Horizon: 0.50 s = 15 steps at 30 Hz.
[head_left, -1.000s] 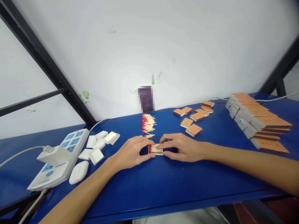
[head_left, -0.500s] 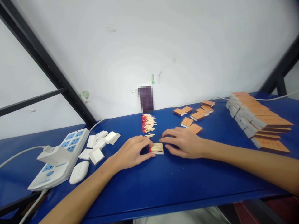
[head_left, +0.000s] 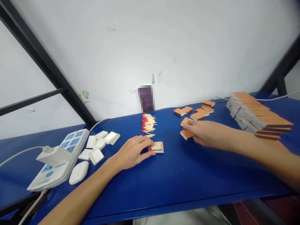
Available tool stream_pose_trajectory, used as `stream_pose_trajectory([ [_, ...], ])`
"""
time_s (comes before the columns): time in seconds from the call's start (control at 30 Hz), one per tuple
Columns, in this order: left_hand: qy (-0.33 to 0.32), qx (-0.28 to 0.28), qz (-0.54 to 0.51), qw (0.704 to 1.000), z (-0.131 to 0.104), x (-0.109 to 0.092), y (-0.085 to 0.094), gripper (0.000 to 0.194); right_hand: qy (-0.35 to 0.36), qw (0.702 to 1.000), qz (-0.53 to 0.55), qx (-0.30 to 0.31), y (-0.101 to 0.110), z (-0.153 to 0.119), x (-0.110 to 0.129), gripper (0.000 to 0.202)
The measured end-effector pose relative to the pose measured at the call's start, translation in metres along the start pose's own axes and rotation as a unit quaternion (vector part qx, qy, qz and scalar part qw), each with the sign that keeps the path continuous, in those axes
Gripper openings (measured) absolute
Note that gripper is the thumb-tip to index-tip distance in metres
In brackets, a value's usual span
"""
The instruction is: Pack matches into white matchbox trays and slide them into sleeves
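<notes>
A small white matchbox tray [head_left: 159,151], filled with red-headed matches, lies on the blue table. The thumb and fingers of my left hand [head_left: 133,152] close on its left end. My right hand [head_left: 206,133] has its fingers and thumb on an orange matchbox sleeve [head_left: 187,135]. That sleeve is partly hidden by the fingers, and a second orange sleeve [head_left: 185,121] lies just behind it. Beyond the tray is a pile of loose matches [head_left: 148,124], with a few apart at its near end.
At left lie several white trays [head_left: 97,156], a white rounded case [head_left: 79,172] and a power strip [head_left: 67,153] with a plugged adapter. More orange sleeves [head_left: 198,115] lie at back right, near a tall stack of matchboxes [head_left: 269,120]. A wall [head_left: 187,47] rises behind.
My right hand has moved right, away from the tray, and taken hold of an orange matchbox sleeve, which now sits further left. My left hand has stayed on the tray.
</notes>
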State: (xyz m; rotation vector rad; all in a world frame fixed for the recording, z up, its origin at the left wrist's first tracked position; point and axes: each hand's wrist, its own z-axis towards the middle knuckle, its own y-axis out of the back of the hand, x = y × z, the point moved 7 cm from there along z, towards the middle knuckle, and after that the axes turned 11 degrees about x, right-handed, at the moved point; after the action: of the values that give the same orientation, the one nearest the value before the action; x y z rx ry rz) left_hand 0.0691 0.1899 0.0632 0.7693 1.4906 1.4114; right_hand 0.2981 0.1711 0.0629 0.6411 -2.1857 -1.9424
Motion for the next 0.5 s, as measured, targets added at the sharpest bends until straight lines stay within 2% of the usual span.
stream_pose_trajectory([
  [0.1, -0.004, 0.010, -0.004, 1.000, 0.001, -0.001, 0.000, 0.022, 0.034, 0.998, 0.047, -0.015, 0.008, 0.002, 0.013, 0.031],
  [0.23, -0.004, 0.011, -0.004, 1.000, 0.002, 0.000, -0.001, 0.023, 0.023, 0.999, 0.041, -0.012, 0.016, 0.003, 0.020, 0.019],
  [0.37, -0.003, 0.007, -0.002, 1.000, 0.002, 0.000, -0.002, 0.026, 0.057, 0.997, 0.018, -0.056, 0.024, 0.003, 0.034, 0.022],
  [0.5, 0.008, 0.001, 0.001, 1.000, 0.001, 0.002, -0.002, 0.028, 0.118, 0.988, 0.076, -0.062, 0.021, 0.005, 0.053, 0.028],
])
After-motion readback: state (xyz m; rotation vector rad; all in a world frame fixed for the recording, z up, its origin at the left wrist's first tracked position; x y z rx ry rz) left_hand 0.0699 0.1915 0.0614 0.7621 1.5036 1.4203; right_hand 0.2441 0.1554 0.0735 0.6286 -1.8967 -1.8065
